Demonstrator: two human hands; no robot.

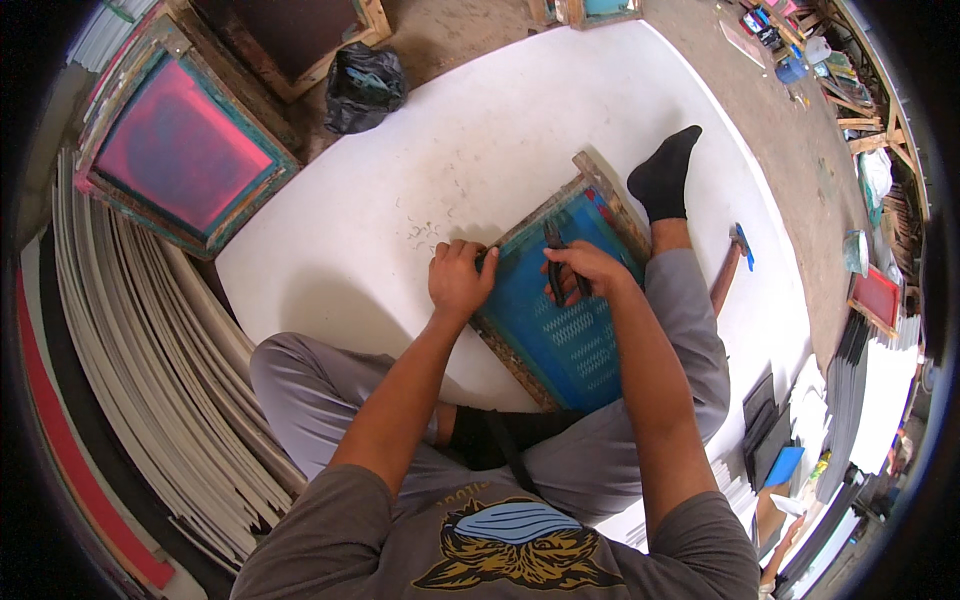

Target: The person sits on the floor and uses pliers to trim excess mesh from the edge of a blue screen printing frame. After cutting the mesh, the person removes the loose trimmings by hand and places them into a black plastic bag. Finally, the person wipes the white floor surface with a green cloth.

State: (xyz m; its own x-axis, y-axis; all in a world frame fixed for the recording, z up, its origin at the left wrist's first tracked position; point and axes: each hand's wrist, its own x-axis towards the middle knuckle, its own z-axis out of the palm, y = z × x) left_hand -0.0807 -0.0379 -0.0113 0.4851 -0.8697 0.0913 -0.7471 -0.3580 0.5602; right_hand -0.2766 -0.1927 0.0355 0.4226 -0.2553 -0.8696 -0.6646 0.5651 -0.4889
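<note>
Across the white board between my legs lies a wooden screen-printing frame (520, 375), tilted in view, its blue mesh (530, 285) marked with rows of pale print. My right hand (590, 268) is closed around black-handled pliers (555, 238), held over the mesh with the jaws toward the frame's far end. At the frame's left edge, my left hand (460, 282) has its fingers curled and its thumb near a small dark thing (482, 261), which I cannot make out. Small thin dark bits (425, 232) are scattered on the board left of the frame.
A pink-meshed frame (185, 150) leans at the far left, above stacked sheets (150, 350). A black plastic bag (365, 88) sits on the board's far edge. Right of my black-socked foot (665, 175) lies a wooden-handled tool with a blue end (742, 247). Clutter lines the right side.
</note>
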